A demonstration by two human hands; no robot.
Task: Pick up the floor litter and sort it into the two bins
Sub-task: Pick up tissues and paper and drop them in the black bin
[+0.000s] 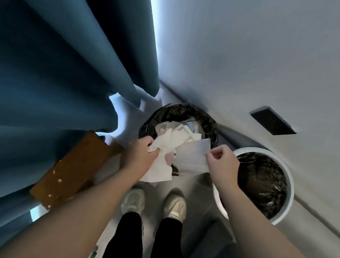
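Observation:
I stand over two round bins on the floor. The black-lined bin [207,121] ahead holds several white papers. The white-rimmed bin [290,188] to the right has a black liner and looks dark inside. My left hand [139,157] is shut on a bunch of crumpled white tissues [159,167] held just in front of the black bin. My right hand [221,163] pinches the edge of a flat white sheet of paper [191,156] between the two bins' near edges.
A blue curtain [52,65] hangs on the left. A brown wooden piece [73,169] stands by it. The white wall [265,54] runs behind the bins, with a dark socket plate [273,124]. My shoes [154,202] are on the floor below.

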